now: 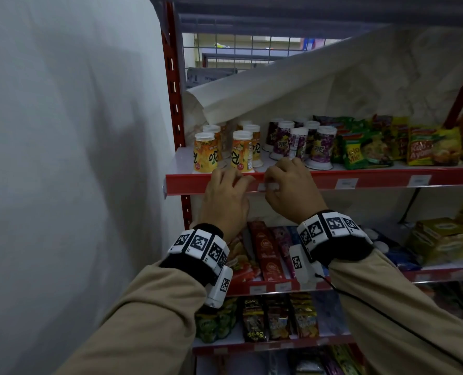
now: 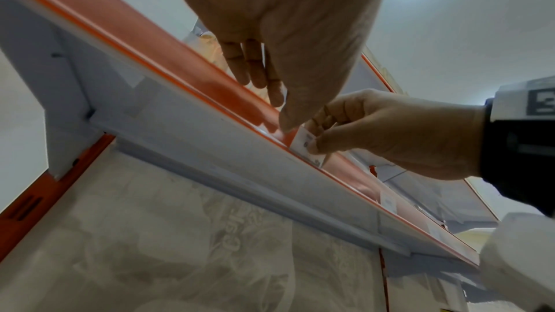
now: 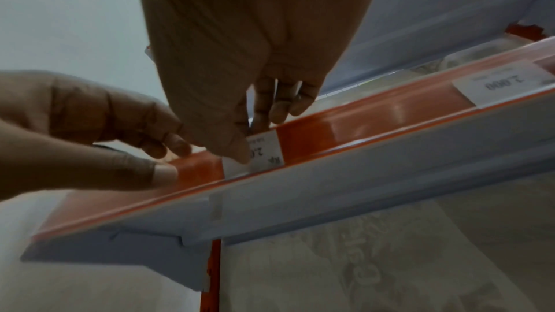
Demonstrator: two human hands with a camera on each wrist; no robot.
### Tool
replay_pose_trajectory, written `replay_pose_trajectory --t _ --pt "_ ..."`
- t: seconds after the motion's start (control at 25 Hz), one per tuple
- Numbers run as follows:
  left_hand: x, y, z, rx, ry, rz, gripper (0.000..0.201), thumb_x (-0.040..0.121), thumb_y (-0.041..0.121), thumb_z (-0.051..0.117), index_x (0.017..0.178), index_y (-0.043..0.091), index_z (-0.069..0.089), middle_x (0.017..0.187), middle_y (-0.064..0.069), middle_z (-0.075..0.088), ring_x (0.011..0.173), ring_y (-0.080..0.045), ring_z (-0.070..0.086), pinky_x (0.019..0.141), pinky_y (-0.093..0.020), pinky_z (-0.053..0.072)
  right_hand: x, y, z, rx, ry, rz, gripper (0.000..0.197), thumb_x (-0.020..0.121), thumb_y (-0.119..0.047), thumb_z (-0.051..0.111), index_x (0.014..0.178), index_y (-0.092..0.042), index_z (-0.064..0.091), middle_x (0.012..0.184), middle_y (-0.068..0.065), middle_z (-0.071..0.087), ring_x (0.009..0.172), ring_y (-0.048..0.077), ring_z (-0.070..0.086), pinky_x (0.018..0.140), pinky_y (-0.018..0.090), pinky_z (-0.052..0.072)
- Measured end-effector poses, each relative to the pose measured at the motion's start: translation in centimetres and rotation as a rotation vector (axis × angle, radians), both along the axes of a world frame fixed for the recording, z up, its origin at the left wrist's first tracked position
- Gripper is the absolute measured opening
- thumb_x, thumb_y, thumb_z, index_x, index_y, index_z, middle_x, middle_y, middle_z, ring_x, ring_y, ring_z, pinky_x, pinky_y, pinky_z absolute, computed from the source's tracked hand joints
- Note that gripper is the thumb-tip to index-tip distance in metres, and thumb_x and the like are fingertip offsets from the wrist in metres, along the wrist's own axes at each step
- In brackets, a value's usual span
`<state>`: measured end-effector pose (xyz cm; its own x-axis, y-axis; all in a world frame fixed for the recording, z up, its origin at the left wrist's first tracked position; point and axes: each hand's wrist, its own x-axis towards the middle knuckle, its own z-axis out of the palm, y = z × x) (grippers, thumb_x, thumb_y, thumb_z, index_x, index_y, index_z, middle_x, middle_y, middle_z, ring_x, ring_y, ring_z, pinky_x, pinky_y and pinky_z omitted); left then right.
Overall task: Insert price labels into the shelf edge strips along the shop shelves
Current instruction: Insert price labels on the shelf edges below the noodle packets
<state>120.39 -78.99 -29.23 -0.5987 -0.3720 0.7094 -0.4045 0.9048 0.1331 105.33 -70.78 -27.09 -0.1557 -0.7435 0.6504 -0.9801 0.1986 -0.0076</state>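
Shop shelving, red edge strip (image 1: 306, 180) mid-frame.
Right hand (image 1: 287, 190) pinches price label (image 3: 264, 153) half-seated; left hand (image 1: 225, 196), fingers spread, presses strip. Advice: seat bottom edge first, then slide level.

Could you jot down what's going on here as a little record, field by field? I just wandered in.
Place: shop shelves, red edge strip on the shelf with drink cups
Right hand: pinches a white label against the strip
Left hand: fingers rest on the strip just left of that label
Label state: partly in the strip, thumb covers part of it
Labels already in: two further right
Other goods: noodle packs to the right
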Motion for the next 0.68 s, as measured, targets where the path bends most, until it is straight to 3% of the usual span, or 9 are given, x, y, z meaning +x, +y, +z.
replay_pose_trajectory --t 0.12,0.24,0.32,0.44,0.56,0.68 --pt "0.0 -0.5 0.1 0.017 0.042 -0.041 0.033 0.083 0.016 0.063 0.116 0.011 0.063 0.108 -0.008 0.054 0.113 -0.03 0.043 0.096 -0.04 0.041 -0.6 -0.3 0.9 -0.007 -0.149 0.092 0.008 0.083 -0.018 0.064 0.089 -0.014 0.061 0.088 0.006 0.058 0.087 0.028 0.05 0.075 0.037 0.041" --pt "-0.2 -0.8 0.3 0.039 0.09 -0.062 0.03 0.087 0.019 0.06 0.115 0.01 0.063 0.107 -0.009 0.056 0.108 -0.027 0.045 0.092 -0.04 0.041 -0.8 -0.2 1.4 -0.169 -0.515 0.226 0.007 0.084 -0.014 0.069 0.084 -0.016 0.062 0.077 -0.004 0.063 0.075 0.015 0.06 0.067 0.026 0.047" --pt "-0.5 -0.9 0.4 0.086 0.122 -0.055 0.033 0.092 0.025 0.056 0.121 0.009 0.059 0.114 -0.01 0.057 0.111 -0.027 0.045 0.096 -0.038 0.039 -0.4 -0.1 1.3 -0.3 -0.719 0.296 0.012 0.084 -0.011 0.069 0.091 -0.015 0.06 0.082 -0.003 0.065 0.074 0.009 0.062 0.067 0.021 0.051" --pt "-0.8 -1.1 0.6 0.152 0.195 -0.078 0.034 0.095 0.032 0.051 0.12 0.01 0.059 0.117 -0.008 0.058 0.111 -0.025 0.044 0.094 -0.035 0.038 0.7 -0.4 0.7 -0.378 -0.967 0.405 0.027 0.084 -0.002 0.067 0.107 -0.011 0.055 0.095 0.002 0.064 0.079 0.012 0.064 0.07 0.022 0.054" --pt "-1.1 -1.2 0.8 0.158 0.231 -0.071 0.023 0.095 0.032 0.053 0.103 0.012 0.062 0.105 -0.004 0.061 0.1 -0.021 0.045 0.084 -0.033 0.04 1.5 -0.7 0.1 -0.368 -1.03 0.438 0.028 0.084 0.001 0.067 0.109 -0.006 0.056 0.1 0.008 0.066 0.089 0.016 0.066 0.075 0.023 0.055" --pt "-1.4 -1.4 0.7 0.157 0.228 -0.028 0.015 0.093 0.026 0.054 0.096 0.012 0.06 0.101 -0.004 0.062 0.098 -0.021 0.045 0.081 -0.031 0.039 1.6 -0.8 -0.1 -0.335 -0.968 0.42 0.019 0.086 -0.003 0.066 0.101 -0.01 0.06 0.096 0.005 0.066 0.084 0.015 0.065 0.073 0.025 0.054"
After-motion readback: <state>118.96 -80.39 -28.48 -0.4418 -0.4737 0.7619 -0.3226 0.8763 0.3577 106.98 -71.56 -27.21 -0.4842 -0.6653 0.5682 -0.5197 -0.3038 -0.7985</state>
